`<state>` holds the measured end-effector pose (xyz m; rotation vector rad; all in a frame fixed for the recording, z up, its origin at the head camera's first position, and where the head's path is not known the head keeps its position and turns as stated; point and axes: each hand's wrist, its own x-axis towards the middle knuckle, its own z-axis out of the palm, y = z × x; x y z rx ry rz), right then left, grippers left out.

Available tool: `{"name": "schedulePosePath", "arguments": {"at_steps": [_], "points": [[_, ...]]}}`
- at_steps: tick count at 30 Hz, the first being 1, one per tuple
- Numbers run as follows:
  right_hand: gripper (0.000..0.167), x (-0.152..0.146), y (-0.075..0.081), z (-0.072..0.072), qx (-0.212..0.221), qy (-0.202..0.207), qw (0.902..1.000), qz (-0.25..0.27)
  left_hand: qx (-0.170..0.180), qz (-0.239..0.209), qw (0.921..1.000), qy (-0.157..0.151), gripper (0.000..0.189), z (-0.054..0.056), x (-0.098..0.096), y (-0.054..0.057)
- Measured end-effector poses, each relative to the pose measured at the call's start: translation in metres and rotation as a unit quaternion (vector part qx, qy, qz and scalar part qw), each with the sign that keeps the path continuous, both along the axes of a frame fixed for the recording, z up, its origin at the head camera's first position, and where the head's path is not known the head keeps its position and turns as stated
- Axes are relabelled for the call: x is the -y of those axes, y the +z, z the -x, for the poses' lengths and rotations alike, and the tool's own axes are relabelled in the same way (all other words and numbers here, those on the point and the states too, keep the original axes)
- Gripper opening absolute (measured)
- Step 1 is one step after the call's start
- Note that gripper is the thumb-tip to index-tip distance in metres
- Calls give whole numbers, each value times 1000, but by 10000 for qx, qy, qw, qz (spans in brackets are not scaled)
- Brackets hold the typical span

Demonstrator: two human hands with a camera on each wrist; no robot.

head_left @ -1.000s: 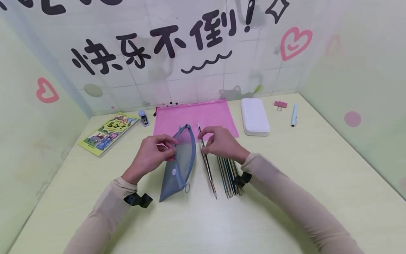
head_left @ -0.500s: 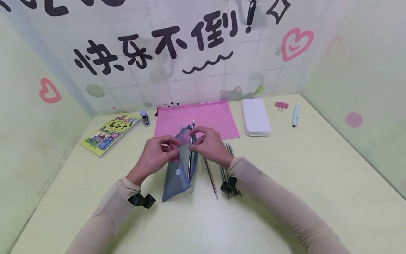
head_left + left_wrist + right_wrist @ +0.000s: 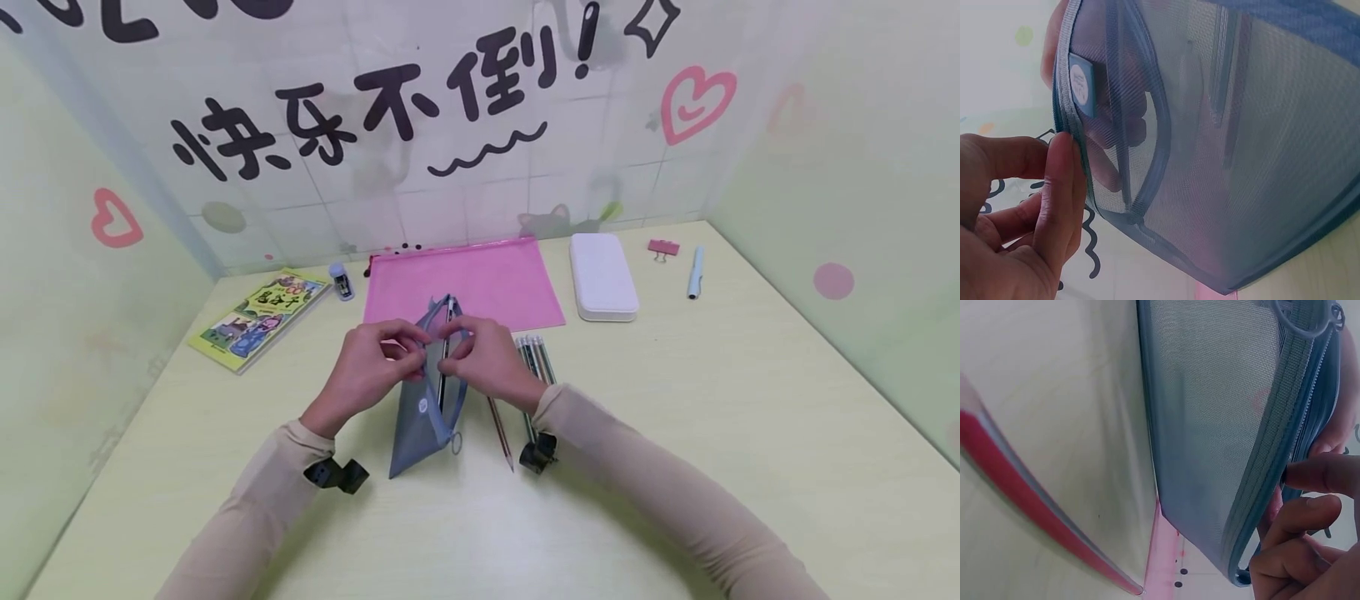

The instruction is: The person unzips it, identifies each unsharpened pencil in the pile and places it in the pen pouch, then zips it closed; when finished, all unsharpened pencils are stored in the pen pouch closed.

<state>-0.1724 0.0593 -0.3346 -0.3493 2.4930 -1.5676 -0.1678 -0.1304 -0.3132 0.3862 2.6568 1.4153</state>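
A blue-grey mesh zip pouch (image 3: 414, 433) stands with its zipped mouth spread apart. My left hand (image 3: 375, 367) pinches one edge of that mouth between thumb and fingers, also seen on the zip tape in the left wrist view. My right hand (image 3: 487, 358) pinches a dark pencil (image 3: 442, 390), which is lowered lengthwise into the mouth. In the right wrist view the fingers (image 3: 1310, 515) are at the far zip edge, and the pencil is hidden behind the pouch. Through the mesh in the left wrist view, other long thin shapes (image 3: 1222, 69) show inside.
A red pencil (image 3: 501, 433) lies right of the pouch, and several more pencils (image 3: 537, 358) lie partly under my right wrist. Behind are a pink zip folder (image 3: 480, 275), a white case (image 3: 603, 279), a binder clip (image 3: 663, 247), a blue pen (image 3: 696, 273) and a booklet (image 3: 262, 317).
My right hand has carried the dark pencil left from beside the red pencil to over the pouch, then down into its mouth. My left hand keeps its pinch on the edge.
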Motion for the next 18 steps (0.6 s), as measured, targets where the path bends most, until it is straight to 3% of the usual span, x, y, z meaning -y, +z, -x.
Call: {"name": "schedulePosePath", "arguments": {"at_steps": [9, 18], "points": [[41, -1, 2, -1, -171, 292, 9991, -259, -111, 25, 9999, -47, 19, -1, 1, 0], [39, -35, 6, 5, -505, -125, 9976, -448, -127, 78, 9999, -37, 17, -2, 0, 0]]}}
